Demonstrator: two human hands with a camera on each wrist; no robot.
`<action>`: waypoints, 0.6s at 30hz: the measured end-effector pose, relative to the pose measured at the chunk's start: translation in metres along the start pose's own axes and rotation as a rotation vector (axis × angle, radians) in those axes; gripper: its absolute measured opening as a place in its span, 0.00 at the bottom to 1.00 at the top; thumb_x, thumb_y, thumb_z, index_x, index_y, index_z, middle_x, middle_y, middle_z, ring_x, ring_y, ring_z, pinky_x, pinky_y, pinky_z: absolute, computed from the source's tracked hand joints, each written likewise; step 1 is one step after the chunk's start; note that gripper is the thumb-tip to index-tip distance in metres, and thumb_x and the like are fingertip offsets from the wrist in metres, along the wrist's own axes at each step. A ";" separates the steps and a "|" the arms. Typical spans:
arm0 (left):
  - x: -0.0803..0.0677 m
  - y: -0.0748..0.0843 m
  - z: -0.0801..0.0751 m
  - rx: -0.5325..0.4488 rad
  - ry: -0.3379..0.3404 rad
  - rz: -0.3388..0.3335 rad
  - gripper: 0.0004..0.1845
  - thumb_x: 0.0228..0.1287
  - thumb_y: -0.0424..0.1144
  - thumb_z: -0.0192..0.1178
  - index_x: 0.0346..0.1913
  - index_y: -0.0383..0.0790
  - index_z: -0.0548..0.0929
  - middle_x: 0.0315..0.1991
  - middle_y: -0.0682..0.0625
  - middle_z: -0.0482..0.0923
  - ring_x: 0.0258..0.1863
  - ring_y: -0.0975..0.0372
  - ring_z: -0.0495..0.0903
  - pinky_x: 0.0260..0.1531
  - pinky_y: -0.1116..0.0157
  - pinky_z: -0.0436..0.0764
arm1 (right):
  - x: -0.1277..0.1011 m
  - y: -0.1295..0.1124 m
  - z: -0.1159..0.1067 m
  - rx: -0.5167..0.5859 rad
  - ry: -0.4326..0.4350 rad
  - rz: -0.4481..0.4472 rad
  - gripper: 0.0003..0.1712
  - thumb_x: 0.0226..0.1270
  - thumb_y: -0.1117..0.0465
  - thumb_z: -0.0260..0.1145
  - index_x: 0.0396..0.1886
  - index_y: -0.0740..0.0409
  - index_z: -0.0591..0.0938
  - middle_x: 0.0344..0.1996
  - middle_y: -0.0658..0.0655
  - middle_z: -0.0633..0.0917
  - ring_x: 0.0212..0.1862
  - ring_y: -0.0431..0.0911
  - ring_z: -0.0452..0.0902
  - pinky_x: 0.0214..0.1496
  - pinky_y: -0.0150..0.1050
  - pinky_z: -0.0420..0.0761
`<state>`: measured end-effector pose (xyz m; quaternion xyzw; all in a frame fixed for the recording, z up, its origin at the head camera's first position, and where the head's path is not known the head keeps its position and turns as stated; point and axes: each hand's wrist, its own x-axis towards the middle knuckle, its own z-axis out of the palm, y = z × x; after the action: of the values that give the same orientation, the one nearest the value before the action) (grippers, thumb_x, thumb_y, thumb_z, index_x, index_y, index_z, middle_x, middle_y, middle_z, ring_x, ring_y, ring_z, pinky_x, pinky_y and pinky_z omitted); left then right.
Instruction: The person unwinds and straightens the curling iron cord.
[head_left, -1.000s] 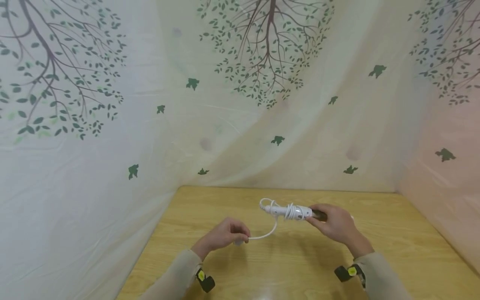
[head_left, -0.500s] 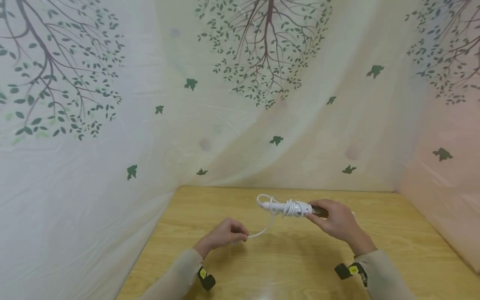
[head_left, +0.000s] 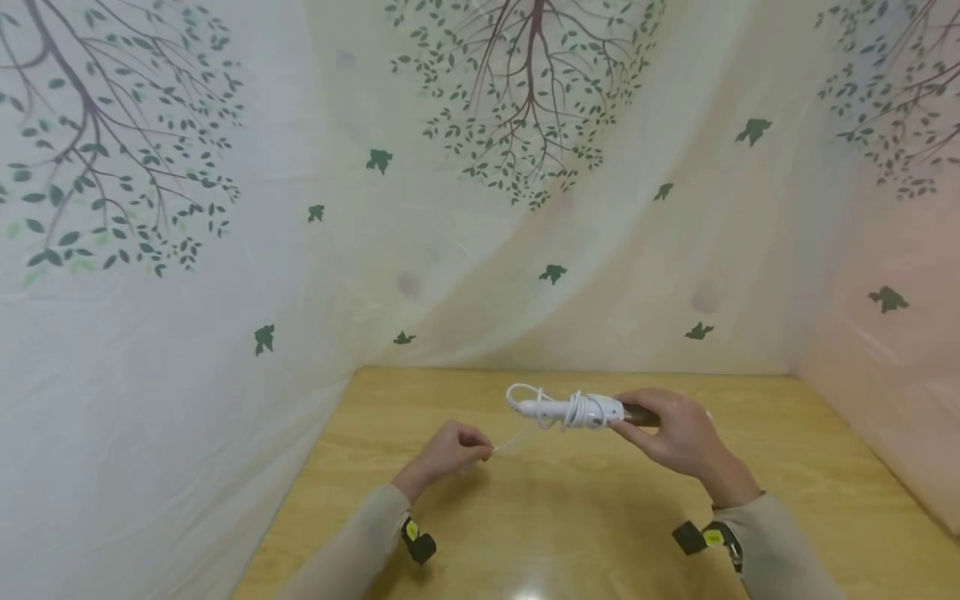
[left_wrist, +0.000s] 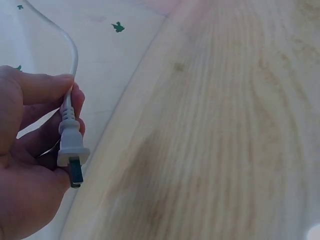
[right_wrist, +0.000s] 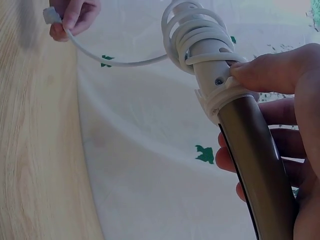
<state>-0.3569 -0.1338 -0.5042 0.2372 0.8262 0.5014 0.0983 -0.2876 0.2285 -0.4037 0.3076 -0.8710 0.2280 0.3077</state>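
Over table (head_left: 585, 517): R hand (head_left: 675, 433) grips iron (head_left: 581, 411), L hand (head_left: 450, 450) plug (left_wrist: 71, 145).

1. Wooden table (head_left: 570, 517), pale grain running lengthwise, with a glossy highlight near the front edge
2. Tree-and-leaf printed sheet (head_left: 225, 350) meeting the far and side edges
3. Soft shadows on the surface beneath the raised arms

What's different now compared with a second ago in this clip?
The right hand lifted the curling iron slightly up and away. The cord between the hands, a sagging loop before, now runs nearly straight. The left hand rose a little. Unchanged: the left hand pinches the plug, the right grips the barrel, and cord stays wound round the handle above the table.
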 end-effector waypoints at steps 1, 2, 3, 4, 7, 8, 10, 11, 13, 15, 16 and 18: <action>0.002 0.001 -0.003 0.002 0.027 -0.010 0.09 0.65 0.40 0.64 0.39 0.37 0.88 0.34 0.50 0.86 0.33 0.63 0.79 0.34 0.67 0.79 | 0.001 -0.001 -0.001 0.001 0.000 -0.009 0.17 0.50 0.59 0.78 0.41 0.56 0.86 0.33 0.47 0.87 0.31 0.33 0.81 0.33 0.23 0.80; 0.003 0.001 -0.006 0.002 0.054 -0.019 0.09 0.64 0.40 0.64 0.39 0.38 0.88 0.34 0.50 0.86 0.34 0.63 0.79 0.35 0.67 0.78 | 0.002 -0.002 -0.002 0.006 -0.001 -0.018 0.17 0.50 0.59 0.78 0.41 0.56 0.86 0.34 0.47 0.87 0.31 0.33 0.81 0.33 0.22 0.80; 0.004 0.002 -0.008 -0.002 0.078 -0.030 0.09 0.64 0.40 0.64 0.39 0.37 0.87 0.33 0.50 0.86 0.33 0.63 0.78 0.33 0.67 0.78 | 0.002 -0.004 -0.003 0.018 -0.003 -0.027 0.17 0.50 0.60 0.78 0.41 0.56 0.86 0.34 0.47 0.87 0.32 0.33 0.81 0.33 0.21 0.79; 0.005 0.003 -0.011 -0.008 0.097 -0.044 0.09 0.64 0.41 0.64 0.39 0.37 0.87 0.33 0.49 0.85 0.32 0.63 0.78 0.31 0.67 0.77 | 0.002 -0.005 -0.004 0.028 -0.004 -0.034 0.17 0.50 0.60 0.78 0.41 0.55 0.86 0.34 0.47 0.87 0.32 0.33 0.81 0.33 0.20 0.79; 0.007 0.003 -0.018 -0.046 0.138 -0.072 0.12 0.65 0.41 0.63 0.42 0.34 0.86 0.34 0.46 0.84 0.28 0.63 0.75 0.25 0.69 0.74 | 0.001 -0.012 -0.007 0.057 -0.013 -0.060 0.17 0.50 0.61 0.78 0.41 0.54 0.86 0.34 0.47 0.87 0.32 0.33 0.81 0.34 0.20 0.79; 0.008 0.002 -0.020 -0.060 0.149 -0.078 0.13 0.66 0.41 0.63 0.43 0.33 0.85 0.34 0.44 0.84 0.27 0.62 0.74 0.23 0.69 0.74 | 0.001 -0.014 -0.007 0.066 -0.017 -0.068 0.16 0.50 0.61 0.78 0.41 0.54 0.86 0.34 0.46 0.87 0.32 0.33 0.82 0.34 0.20 0.79; 0.009 0.002 -0.024 -0.080 0.184 -0.085 0.13 0.66 0.40 0.62 0.44 0.32 0.85 0.36 0.42 0.84 0.28 0.60 0.76 0.24 0.69 0.75 | 0.000 -0.018 -0.008 0.085 -0.020 -0.086 0.16 0.49 0.62 0.78 0.40 0.53 0.86 0.34 0.45 0.87 0.33 0.32 0.82 0.35 0.20 0.79; 0.009 0.002 -0.025 -0.088 0.201 -0.083 0.13 0.67 0.39 0.62 0.44 0.31 0.84 0.37 0.42 0.84 0.30 0.58 0.77 0.26 0.69 0.76 | -0.001 -0.021 -0.009 0.095 -0.021 -0.095 0.16 0.49 0.62 0.78 0.40 0.53 0.85 0.34 0.45 0.87 0.33 0.32 0.81 0.35 0.20 0.79; 0.011 0.003 -0.029 -0.104 0.238 -0.096 0.12 0.67 0.38 0.61 0.44 0.32 0.84 0.38 0.41 0.84 0.35 0.53 0.80 0.31 0.68 0.78 | -0.002 -0.024 -0.009 0.115 -0.024 -0.111 0.17 0.49 0.63 0.78 0.41 0.53 0.85 0.35 0.44 0.87 0.33 0.32 0.81 0.35 0.20 0.79; 0.012 0.004 -0.032 -0.115 0.276 -0.104 0.11 0.67 0.38 0.61 0.45 0.32 0.84 0.39 0.43 0.84 0.41 0.48 0.80 0.35 0.67 0.78 | -0.003 -0.027 -0.008 0.129 -0.023 -0.135 0.18 0.49 0.63 0.78 0.41 0.53 0.85 0.35 0.44 0.87 0.33 0.32 0.81 0.35 0.20 0.79; 0.013 0.005 -0.033 -0.137 0.292 -0.109 0.11 0.67 0.38 0.61 0.44 0.32 0.84 0.40 0.42 0.84 0.43 0.46 0.80 0.35 0.67 0.78 | -0.003 -0.028 -0.008 0.138 -0.025 -0.145 0.18 0.49 0.64 0.78 0.42 0.52 0.85 0.35 0.44 0.87 0.34 0.32 0.81 0.35 0.20 0.79; 0.016 0.007 -0.036 -0.167 0.332 -0.125 0.11 0.67 0.38 0.61 0.44 0.33 0.85 0.39 0.43 0.84 0.43 0.46 0.79 0.34 0.67 0.77 | -0.005 -0.029 -0.008 0.147 -0.028 -0.165 0.18 0.49 0.63 0.78 0.42 0.52 0.85 0.35 0.44 0.86 0.34 0.32 0.81 0.35 0.20 0.80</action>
<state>-0.3829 -0.1517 -0.4793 0.0902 0.7997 0.5934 0.0109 -0.2619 0.2139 -0.3953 0.4033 -0.8279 0.2607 0.2897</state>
